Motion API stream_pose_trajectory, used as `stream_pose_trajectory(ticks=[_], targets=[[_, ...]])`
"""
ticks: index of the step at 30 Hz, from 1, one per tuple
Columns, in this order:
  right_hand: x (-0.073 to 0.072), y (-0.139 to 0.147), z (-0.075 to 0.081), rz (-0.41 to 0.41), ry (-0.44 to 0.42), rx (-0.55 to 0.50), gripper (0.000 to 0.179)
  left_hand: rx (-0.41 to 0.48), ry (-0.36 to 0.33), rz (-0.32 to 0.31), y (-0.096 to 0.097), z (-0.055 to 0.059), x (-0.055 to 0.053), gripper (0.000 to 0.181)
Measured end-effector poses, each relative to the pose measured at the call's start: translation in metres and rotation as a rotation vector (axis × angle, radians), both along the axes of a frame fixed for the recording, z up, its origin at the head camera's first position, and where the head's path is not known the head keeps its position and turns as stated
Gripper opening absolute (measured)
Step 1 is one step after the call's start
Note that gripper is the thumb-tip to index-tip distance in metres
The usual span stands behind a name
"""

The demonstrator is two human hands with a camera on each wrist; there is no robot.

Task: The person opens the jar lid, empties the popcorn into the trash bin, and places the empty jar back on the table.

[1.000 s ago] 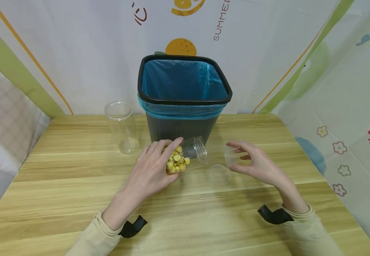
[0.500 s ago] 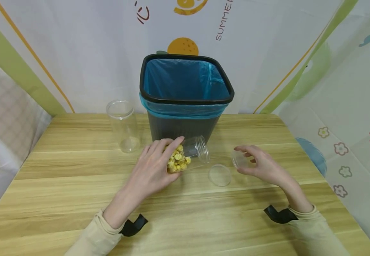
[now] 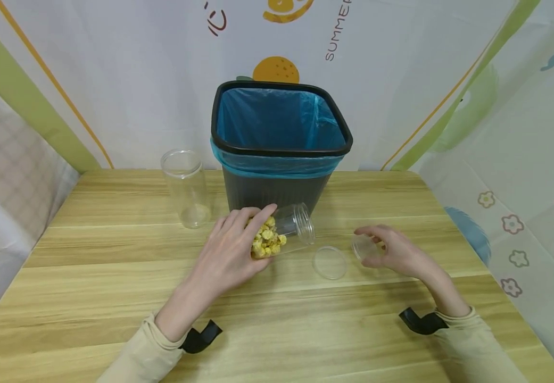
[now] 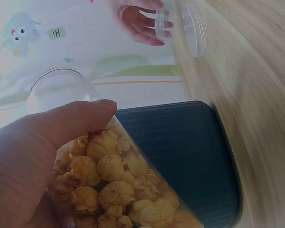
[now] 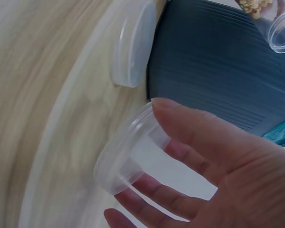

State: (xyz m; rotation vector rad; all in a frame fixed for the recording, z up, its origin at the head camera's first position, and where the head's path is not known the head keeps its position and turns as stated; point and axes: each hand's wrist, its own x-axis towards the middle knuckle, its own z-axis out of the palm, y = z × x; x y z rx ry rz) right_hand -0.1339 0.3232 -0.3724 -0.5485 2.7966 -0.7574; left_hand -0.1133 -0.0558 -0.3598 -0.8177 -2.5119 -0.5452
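My left hand [image 3: 231, 252] grips a clear plastic jar [image 3: 296, 226] that lies tilted on its side in front of the bin, its uncovered mouth facing right. Yellow popcorn [image 3: 268, 239] fills the lower part of the jar; the left wrist view shows the kernels [image 4: 116, 185] close up beneath my thumb. To the right, my right hand [image 3: 391, 250] pinches a clear round lid [image 5: 126, 147] by its rim, close over the table. A second clear lid [image 3: 329, 263] rests flat on the wood between the jar and that hand.
A dark bin [image 3: 277, 186] lined with a blue bag [image 3: 267, 119] stands at the back middle. Left of it stands another clear jar [image 3: 185, 191], upright, without a lid. Patterned white curtains [image 3: 152, 80] hang behind the wooden table [image 3: 114, 287] and along its sides.
My right hand has moved to the right and slightly down with the lid, away from the jar's mouth. The left hand and its jar stay about where they were.
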Motion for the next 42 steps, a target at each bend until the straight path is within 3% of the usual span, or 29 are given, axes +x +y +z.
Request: stream_pose_trajectory(ticks=[11, 24, 34, 42], targets=[[-0.003, -0.006, -0.009, -0.042, -0.036, 0.151, 0.063, 0.001, -0.008, 0.004, -0.001, 0.001, 0.001, 0.098], [-0.002, -0.014, -0.014, 0.002, 0.04, 0.216, 0.059, 0.003, -0.006, 0.001, -0.001, 0.001, 0.001, 0.098], [-0.003, -0.017, -0.015, -0.007, 0.023, 0.236, 0.066, 0.007, -0.003, 0.005, -0.001, 0.002, 0.002, 0.097], [-0.006, -0.014, -0.008, -0.069, -0.018, 0.17, 0.07, 0.005, 0.001, 0.003, -0.001, 0.003, 0.001, 0.097]])
